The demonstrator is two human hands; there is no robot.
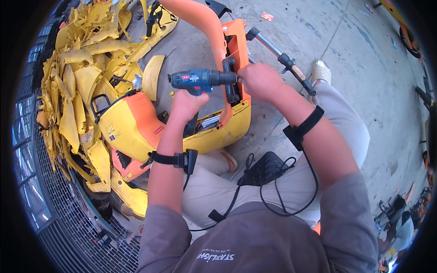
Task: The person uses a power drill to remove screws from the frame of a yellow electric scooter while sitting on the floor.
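Observation:
My left hand (188, 103) is wrapped around the grip of a blue and black cordless drill (200, 79), held level with its chuck pointing right. At the chuck's front end, my right hand (260, 82) is closed, fingers curled together. What sits between those fingers is hidden. Both hands are over an orange and yellow scooter body (223, 134) that lies on its side between my legs. Behind the drill's nose, a dark part (231, 93) shows inside the orange frame. A long orange curved panel (200, 18) rises away from it.
A heap of broken yellow plastic panels (77, 91) fills the left. A front fork with silver tubes (273, 45) lies at the far right of the scooter body. A black ribbed mat-like piece (266, 169) with cables is between my legs. Other scooters (403, 27) stand along the right.

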